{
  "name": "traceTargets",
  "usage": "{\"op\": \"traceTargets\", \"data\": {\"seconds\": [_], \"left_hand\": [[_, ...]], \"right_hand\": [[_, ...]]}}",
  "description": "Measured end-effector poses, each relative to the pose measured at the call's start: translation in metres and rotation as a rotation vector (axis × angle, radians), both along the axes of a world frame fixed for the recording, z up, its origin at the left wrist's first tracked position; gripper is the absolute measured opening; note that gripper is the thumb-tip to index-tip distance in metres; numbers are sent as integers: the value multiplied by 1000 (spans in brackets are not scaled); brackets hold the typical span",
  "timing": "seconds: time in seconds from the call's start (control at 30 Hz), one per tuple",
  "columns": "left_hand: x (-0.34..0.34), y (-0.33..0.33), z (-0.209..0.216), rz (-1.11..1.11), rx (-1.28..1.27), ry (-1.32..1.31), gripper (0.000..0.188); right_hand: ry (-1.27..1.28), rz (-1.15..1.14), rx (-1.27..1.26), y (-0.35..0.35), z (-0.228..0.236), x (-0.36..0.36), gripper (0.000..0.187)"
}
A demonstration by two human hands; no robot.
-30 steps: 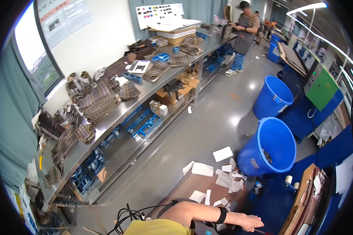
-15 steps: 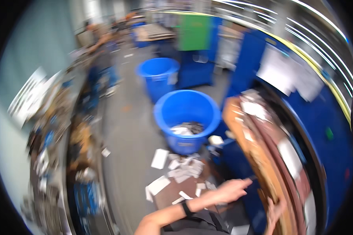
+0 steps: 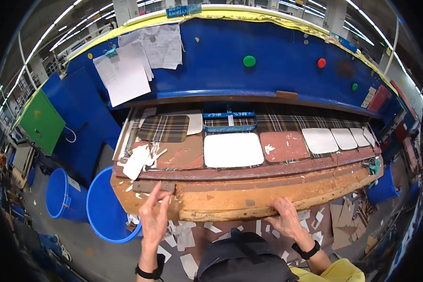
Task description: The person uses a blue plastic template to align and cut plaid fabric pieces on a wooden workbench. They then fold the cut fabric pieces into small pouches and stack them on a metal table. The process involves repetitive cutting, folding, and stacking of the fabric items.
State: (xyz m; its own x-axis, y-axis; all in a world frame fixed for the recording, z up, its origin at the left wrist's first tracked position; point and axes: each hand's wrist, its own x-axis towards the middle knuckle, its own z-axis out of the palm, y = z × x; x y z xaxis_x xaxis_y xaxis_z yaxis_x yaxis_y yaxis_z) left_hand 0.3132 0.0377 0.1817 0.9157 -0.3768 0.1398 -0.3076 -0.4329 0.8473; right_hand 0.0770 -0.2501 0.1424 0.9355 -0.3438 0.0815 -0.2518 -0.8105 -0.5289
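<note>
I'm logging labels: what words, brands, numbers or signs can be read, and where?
White papers on blue panel: too small to read.
Blue tapes along its top: pale writing, not copied out.
Blue frame below: white writing, not copied out.
Pale label, panel's right: too small.

The ledge point(image 3: 268, 187) over there has a bar point(image 3: 144, 187) on its left end, a row of panels point(image 3: 233, 150) behind it, a frame point(image 3: 231, 128) farther back, bins point(image 3: 101, 202) to its left, scraps point(image 3: 185, 238) before it.
</note>
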Motion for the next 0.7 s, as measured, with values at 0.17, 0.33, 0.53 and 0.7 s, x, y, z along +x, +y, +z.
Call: {"op": "traceTargets", "data": {"seconds": [0.17, 0.33, 0.53, 0.7], "left_hand": [[72, -49, 7, -220, 23, -51, 45], [128, -93, 10, -385, 192, -21, 69], [178, -158, -13, -503, 261, -45, 76], [201, -196, -49, -641, 259, -134, 76]], "right_hand": [[204, -2, 286, -15, 45, 8, 45], [-3, -97, 101, -99, 116, 50, 41], [55, -169, 178, -170, 146, 143, 43], [285, 4, 6, -184, 85, 205, 55]]}}
